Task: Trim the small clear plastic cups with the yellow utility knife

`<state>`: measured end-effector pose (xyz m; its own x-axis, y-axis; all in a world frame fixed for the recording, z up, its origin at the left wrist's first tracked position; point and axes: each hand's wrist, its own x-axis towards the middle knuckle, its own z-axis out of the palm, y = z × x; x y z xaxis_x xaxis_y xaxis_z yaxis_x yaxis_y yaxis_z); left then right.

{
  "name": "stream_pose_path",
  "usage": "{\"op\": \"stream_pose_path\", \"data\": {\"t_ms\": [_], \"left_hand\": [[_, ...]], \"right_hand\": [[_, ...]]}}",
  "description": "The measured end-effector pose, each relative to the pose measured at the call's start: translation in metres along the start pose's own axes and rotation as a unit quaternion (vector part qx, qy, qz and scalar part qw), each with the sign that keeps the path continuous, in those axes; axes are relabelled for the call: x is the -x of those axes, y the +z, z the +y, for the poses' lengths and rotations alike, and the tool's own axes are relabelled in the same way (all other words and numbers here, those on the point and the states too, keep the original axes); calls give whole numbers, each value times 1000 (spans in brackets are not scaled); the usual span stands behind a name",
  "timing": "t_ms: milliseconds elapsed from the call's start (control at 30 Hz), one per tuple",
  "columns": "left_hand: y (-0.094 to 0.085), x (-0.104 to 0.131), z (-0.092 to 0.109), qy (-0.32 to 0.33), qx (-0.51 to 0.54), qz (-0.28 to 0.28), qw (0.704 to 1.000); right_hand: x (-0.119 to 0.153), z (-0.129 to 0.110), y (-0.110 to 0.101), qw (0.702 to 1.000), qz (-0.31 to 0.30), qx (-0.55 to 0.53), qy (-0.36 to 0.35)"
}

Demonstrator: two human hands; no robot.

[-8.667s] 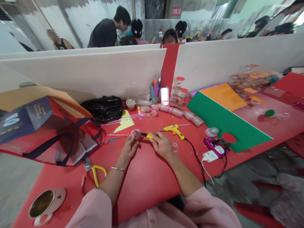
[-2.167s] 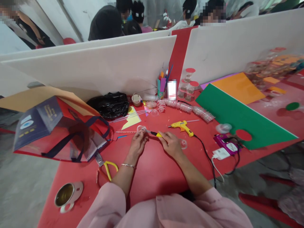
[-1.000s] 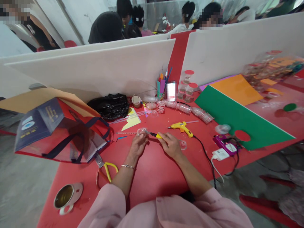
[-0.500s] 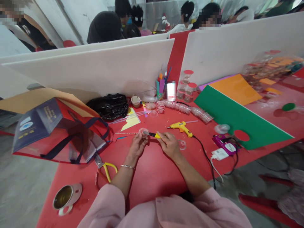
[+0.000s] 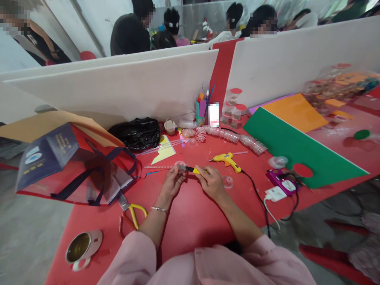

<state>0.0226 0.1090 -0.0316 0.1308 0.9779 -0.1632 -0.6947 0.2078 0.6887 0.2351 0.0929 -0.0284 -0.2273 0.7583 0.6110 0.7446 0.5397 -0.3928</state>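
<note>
My left hand (image 5: pixel 173 183) pinches a small clear plastic piece (image 5: pixel 179 163) over the middle of the red table (image 5: pixel 190 221). My right hand (image 5: pixel 212 180) is closed round the yellow handle of a craft knife (image 5: pixel 190 169). The knife points left, and its blade lies against the clear piece. Just beyond my right hand a yellow glue gun (image 5: pixel 227 159) lies on the table, its nozzle to the left. A clear plastic ring (image 5: pixel 227 181) rests right of my right hand.
Pliers (image 5: pixel 130 209) and a mug (image 5: pixel 84 249) stand near the left edge, below a large bag (image 5: pixel 74 166). Stacked clear cups (image 5: pixel 228 134) lie behind. A power strip (image 5: pixel 280 182), cables and a green sheet (image 5: pixel 303 150) are at right.
The knife blade has shifted slightly left over the clear piece, with my right hand still round the handle. Beyond the partition, a person in black has raised and turned their head.
</note>
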Motion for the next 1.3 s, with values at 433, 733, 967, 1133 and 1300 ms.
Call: {"op": "stream_pose_path", "data": {"t_ms": [433,733,967,1133,1300], "left_hand": [[-2,-3,-2,4,6,-9,1000],[-2,0,-1,-5,23,-9,1000],[-4,-1,-3,-1,16,-16,1000],[-2,-1,-2,-1,-4,2,1000],[0,0,0,-14,-15,6,1000]], "right_hand": [[-2,-2,-4,1000,4,2,-9],[0,8,-2,999,16,26,20],[-3,15,-11,996,83,-16,35],[-1,0,-6,999,15,-25,-21],[-1,-1,-4,1000,4,-5,-5]]}}
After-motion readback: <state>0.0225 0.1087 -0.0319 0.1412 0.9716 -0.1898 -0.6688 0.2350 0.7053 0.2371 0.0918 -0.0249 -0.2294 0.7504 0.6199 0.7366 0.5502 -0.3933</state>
